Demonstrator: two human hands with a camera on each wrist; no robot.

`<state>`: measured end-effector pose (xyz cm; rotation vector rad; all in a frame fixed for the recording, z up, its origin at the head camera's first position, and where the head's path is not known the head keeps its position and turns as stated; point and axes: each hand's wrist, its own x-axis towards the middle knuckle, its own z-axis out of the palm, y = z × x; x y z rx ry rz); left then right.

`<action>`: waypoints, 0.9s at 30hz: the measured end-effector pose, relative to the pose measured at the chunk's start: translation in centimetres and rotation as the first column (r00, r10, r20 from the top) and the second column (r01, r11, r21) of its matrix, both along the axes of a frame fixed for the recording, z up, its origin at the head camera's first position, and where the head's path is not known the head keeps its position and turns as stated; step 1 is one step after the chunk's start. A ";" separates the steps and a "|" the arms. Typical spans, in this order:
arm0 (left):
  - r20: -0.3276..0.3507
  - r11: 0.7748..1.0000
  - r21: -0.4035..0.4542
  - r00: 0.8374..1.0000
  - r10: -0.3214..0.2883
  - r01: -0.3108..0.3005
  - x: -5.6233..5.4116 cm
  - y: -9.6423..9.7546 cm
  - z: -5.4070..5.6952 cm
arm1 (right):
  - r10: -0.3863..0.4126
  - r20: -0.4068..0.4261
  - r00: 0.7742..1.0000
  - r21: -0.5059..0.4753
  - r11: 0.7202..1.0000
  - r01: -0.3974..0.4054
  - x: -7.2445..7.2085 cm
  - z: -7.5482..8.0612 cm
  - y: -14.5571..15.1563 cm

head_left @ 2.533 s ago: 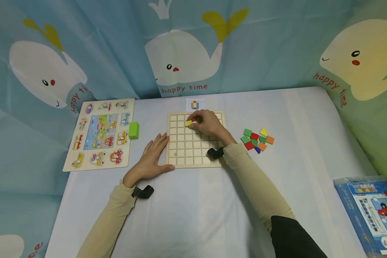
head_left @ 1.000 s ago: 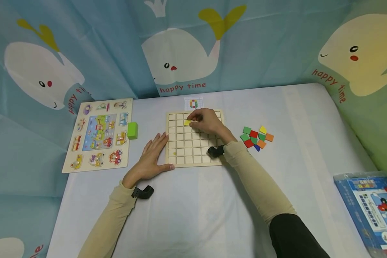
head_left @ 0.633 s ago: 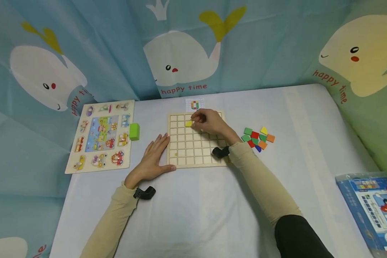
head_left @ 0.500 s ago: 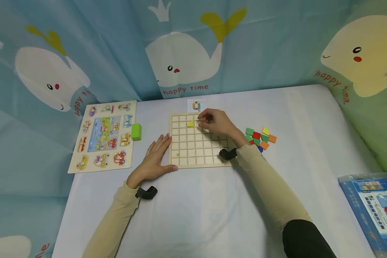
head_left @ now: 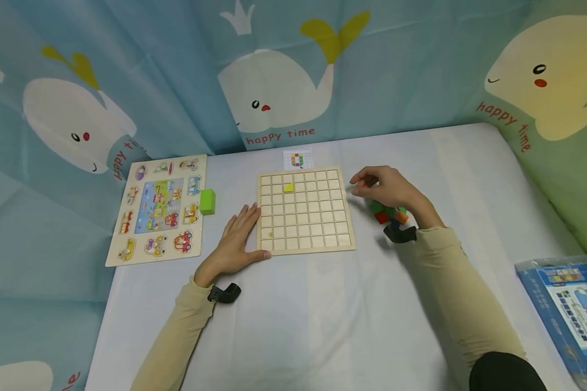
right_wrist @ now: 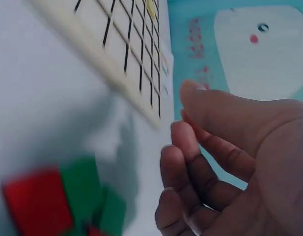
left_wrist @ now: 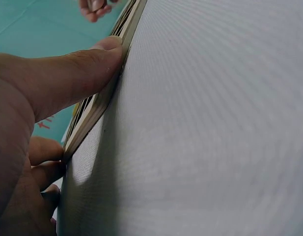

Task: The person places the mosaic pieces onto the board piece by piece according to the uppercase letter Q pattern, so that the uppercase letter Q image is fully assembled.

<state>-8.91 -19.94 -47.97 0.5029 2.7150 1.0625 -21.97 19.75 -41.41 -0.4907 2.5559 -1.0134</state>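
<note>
A wooden grid board (head_left: 318, 217) lies flat on the white-covered table, with one yellow tile (head_left: 288, 187) in a square of its second row from the back. My left hand (head_left: 232, 247) rests at the board's left front corner; its thumb (left_wrist: 77, 73) touches the front edge and the fingers spread along the left side. To the right of the board, my right hand (head_left: 388, 187) hangs over the table with loosely bent fingers and nothing between them. Below it lies a pile of coloured tiles, partly hidden by the hand; a red tile (right_wrist: 41, 201) and green tile (right_wrist: 81, 182) show.
Behind the board lies a small card (head_left: 297, 159) printed with a coloured pattern. At left are a picture peg puzzle (head_left: 195, 247) and a green block (head_left: 207, 201). A blue box (head_left: 562, 309) stands at the right edge. A whale-print curtain (head_left: 396, 70) borders the table.
My right hand has let go of the yellow tile, leaving it on the board, and has moved right to above the tile pile. The left hand keeps its place at the board.
</note>
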 end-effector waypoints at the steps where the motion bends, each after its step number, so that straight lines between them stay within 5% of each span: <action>1: -0.001 1.000 0.002 1.000 0.000 0.000 0.0 0.0 0.0 | -0.004 -0.002 1.000 0.015 1.000 0.004 0.1 0.1 0.6; 12: 0.016 1.000 0.015 1.000 0.005 -0.005 0.2 0.2 0.3 | -0.032 -0.047 0.998 0.223 0.974 0.042 1.9 0.9 5.4; 20: 0.026 1.000 -0.006 1.000 0.005 -0.005 0.8 0.3 -0.2 | -0.001 -0.013 1.000 0.228 0.974 0.004 2.6 -0.3 6.2; 27: 0.013 1.000 -0.009 1.000 0.005 -0.005 0.3 0.1 0.2 | -0.028 -0.022 0.999 0.224 0.974 0.033 2.3 -0.6 5.7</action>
